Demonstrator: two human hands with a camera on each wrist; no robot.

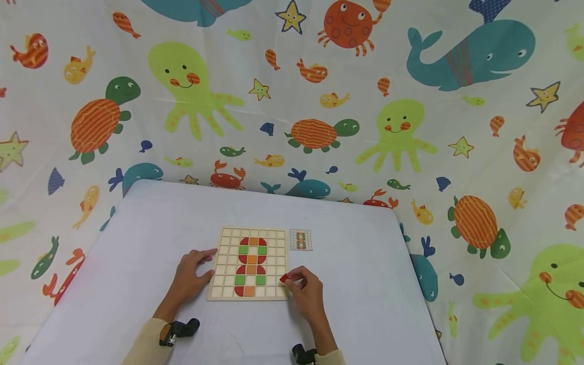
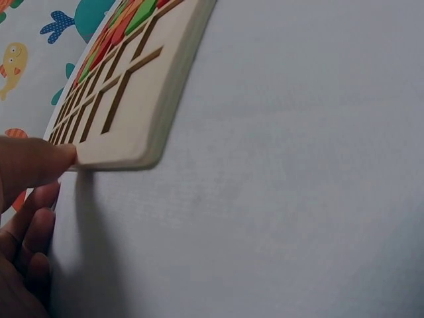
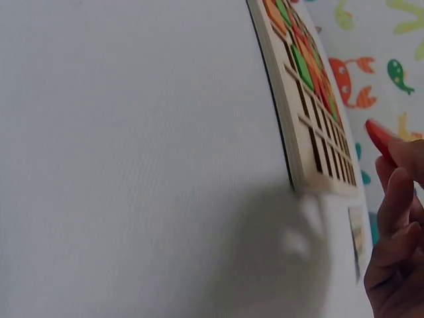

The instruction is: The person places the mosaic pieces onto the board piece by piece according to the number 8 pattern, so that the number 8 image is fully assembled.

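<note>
A wooden grid board (image 1: 228, 291) lies on the white table, with red, green and orange tiles (image 1: 250, 264) set in its middle columns. My left hand (image 1: 190, 276) rests flat against the board's left edge, a fingertip (image 2: 56, 159) touching its corner (image 2: 112, 156). At the board's lower right corner my right hand (image 1: 304, 291) pinches a small red piece (image 1: 284, 278) between thumb and fingers; the red piece (image 3: 381, 138) shows above the fingers in the right wrist view. The board (image 3: 301, 126) runs along that view's upper right.
A small pattern card (image 1: 301, 239) lies just right of the board's top corner. The white table (image 1: 137, 243) is backed and flanked by a sea-animal cloth (image 1: 292, 101). The table's right edge (image 1: 420, 284) drops off near my right hand.
</note>
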